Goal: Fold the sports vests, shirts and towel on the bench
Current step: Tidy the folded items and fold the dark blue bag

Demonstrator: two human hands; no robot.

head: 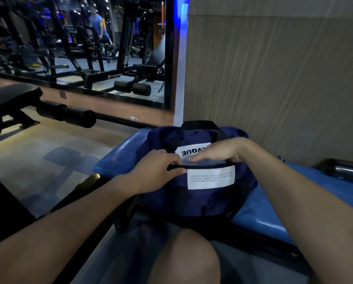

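Knee (183,255) sat below; L hand (155,171) fingers pinched bag (202,199) rim, R hand (218,152) fingers lay relaxed on top — bag, w/ one-sided pull, might've slid off tabletop (274,212).

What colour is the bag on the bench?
Dark navy fabric bag with black handles, seen in the head view.

Bag (200,193) sits on the bench (274,208) right in front of the person's knee (183,257), left hand (157,171) and right hand (218,151) at its top opening, wall (274,78) behind, mirror (79,42) off to the left.
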